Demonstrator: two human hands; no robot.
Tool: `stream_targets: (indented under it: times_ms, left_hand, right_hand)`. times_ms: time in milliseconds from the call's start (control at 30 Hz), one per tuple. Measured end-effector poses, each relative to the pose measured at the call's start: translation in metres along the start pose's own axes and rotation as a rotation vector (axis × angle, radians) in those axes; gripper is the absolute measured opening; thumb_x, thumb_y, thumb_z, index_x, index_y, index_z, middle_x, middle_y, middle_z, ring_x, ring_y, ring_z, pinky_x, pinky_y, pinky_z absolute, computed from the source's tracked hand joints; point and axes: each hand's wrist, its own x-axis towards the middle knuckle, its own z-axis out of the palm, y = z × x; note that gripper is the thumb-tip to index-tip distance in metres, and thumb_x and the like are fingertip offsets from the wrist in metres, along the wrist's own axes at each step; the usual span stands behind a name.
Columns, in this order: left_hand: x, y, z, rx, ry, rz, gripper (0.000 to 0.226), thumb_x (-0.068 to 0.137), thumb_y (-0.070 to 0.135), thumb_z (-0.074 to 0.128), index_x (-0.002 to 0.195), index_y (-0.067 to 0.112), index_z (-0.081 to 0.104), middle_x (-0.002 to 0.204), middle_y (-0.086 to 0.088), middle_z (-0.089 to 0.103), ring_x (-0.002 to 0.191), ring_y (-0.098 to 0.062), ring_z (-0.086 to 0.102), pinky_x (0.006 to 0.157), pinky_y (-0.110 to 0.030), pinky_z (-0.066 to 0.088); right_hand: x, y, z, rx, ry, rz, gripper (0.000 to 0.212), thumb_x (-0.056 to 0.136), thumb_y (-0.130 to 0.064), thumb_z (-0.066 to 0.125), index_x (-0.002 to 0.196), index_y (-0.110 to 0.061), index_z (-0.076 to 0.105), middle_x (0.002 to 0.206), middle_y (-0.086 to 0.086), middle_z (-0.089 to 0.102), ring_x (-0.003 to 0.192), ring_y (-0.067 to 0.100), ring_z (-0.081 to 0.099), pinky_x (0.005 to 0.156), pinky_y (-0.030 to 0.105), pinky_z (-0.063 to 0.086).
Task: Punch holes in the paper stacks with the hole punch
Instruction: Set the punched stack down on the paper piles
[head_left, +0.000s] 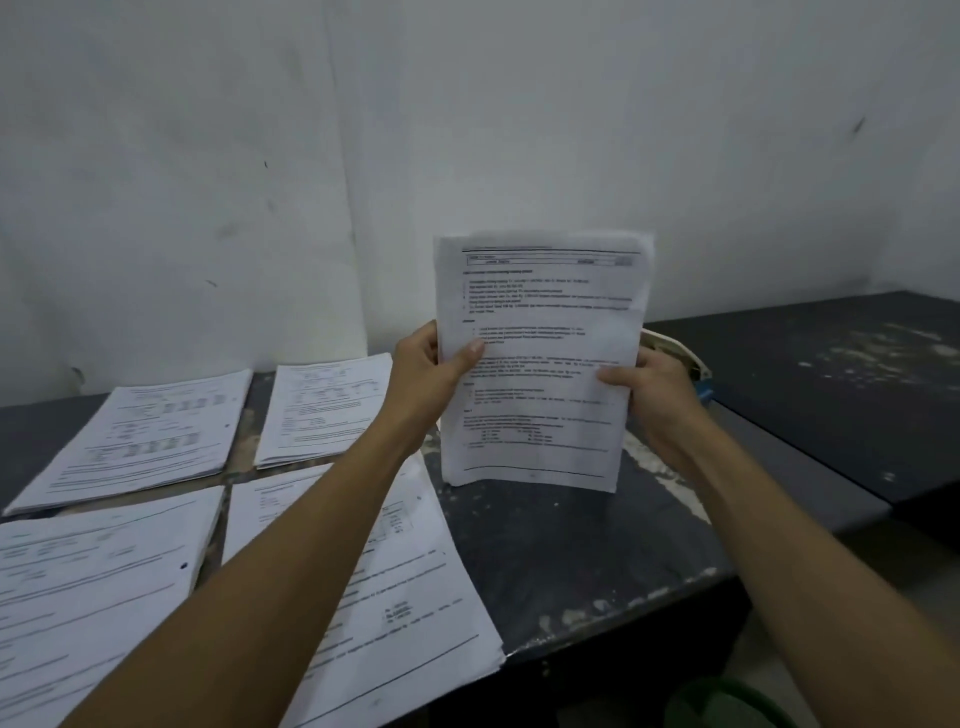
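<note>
Both hands hold one paper stack (540, 364) upright, its bottom edge standing on a dark, paint-scuffed desk (582, 561). The left hand (423, 371) grips the stack's left edge, thumb across the printed front page. The right hand (657, 395) grips the right edge, thumb in front, fingers behind. The sheets are thin white printed pages, their top edges slightly fanned. Bare desk surface lies open below and to the right of the stack, up to the desk's front edge. To the left, four flat paper stacks (135, 441) lie close together; the nearest overhang the front edge. Behind the right hand, a pale curved object (680, 353) is partly hidden.
</note>
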Motion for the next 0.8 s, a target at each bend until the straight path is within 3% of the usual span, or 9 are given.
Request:
stream_targets:
  times_ms: [167, 467, 633, 800]
  left_hand:
    - [0.008, 0.002, -0.005, -0.046, 0.009, 0.023, 0.020, 0.089, 0.021, 0.074, 0.109, 0.023, 0.070, 0.106, 0.008, 0.076, 0.091, -0.014, 0.075, 0.080, -0.040, 0.063]
    - [0.015, 0.005, -0.008, -0.111, -0.079, 0.041, 0.047, 0.069, 0.034, 0.086, 0.111, 0.023, 0.069, 0.105, 0.008, 0.076, 0.091, -0.016, 0.075, 0.069, -0.028, 0.062]
    - [0.018, 0.008, 0.003, -0.093, -0.087, 0.059, 0.047, 0.065, 0.037, 0.088, 0.107, 0.023, 0.071, 0.103, 0.004, 0.077, 0.089, -0.019, 0.076, 0.069, -0.033, 0.062]
    - [0.019, 0.007, 0.006, -0.044, -0.090, 0.056, 0.049, 0.067, 0.039, 0.087, 0.111, 0.023, 0.071, 0.103, 0.004, 0.077, 0.090, -0.020, 0.075, 0.073, -0.038, 0.063]
  right_hand:
    - [0.006, -0.002, -0.006, -0.045, -0.044, -0.058, 0.028, 0.088, 0.000, 0.065, 0.114, -0.008, 0.070, 0.107, 0.007, 0.075, 0.097, 0.029, 0.072, 0.088, 0.051, 0.058]
    - [0.002, -0.009, -0.005, 0.066, -0.011, -0.140, 0.049, 0.067, -0.003, 0.073, 0.114, -0.009, 0.064, 0.108, 0.007, 0.074, 0.100, 0.030, 0.070, 0.082, 0.045, 0.061]
    - [-0.002, -0.013, 0.010, 0.019, 0.014, -0.132, 0.043, 0.057, -0.013, 0.069, 0.100, -0.011, 0.069, 0.099, 0.006, 0.076, 0.094, 0.030, 0.070, 0.082, 0.052, 0.059]
    - [-0.004, -0.012, 0.012, -0.011, 0.029, -0.142, 0.044, 0.057, -0.015, 0.067, 0.100, -0.014, 0.068, 0.099, 0.003, 0.074, 0.096, 0.030, 0.069, 0.078, 0.045, 0.060]
